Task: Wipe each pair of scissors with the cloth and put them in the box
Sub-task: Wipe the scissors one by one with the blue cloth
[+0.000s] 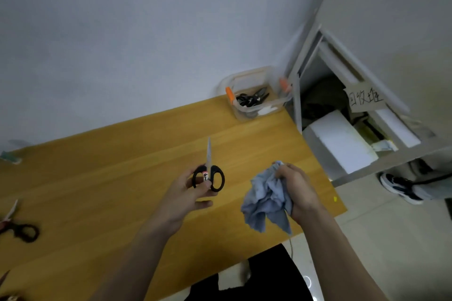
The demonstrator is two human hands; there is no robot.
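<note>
Head view, looking down across a wooden table (122,166) set against a pale wall (122,32). I see the left hand (188,193) raised above the middle of the table, its fingers curled about the black handles of a pair of scissors (209,173); the blades are closed and point away toward the far wall, and a small white and red label sits at the pivot. To its right I see the right hand (297,190), fingers closed round a crumpled pale blue cloth (265,203), whose loose corners hang down over the near right part of the table. Hand and cloth lie apart from the scissors (a clear strip of table shows between them). At the far right corner of the table stands the box (247,110), a clear plastic tub with orange clips (230,94) on its sides; I can make out several dark-handled scissors (252,99) already lying inside it. Near the left edge of the view a further pair with dark handles (20,230) lies flat on the table, and parts of others show at the near left corner, too cut off to describe. Right of the table I see a grey metal shelf unit (315,56) holding white foam blocks (342,142) and a cardboard sign with handwriting (365,100). A sneaker (401,187) of another person rests on the floor beyond.
</note>
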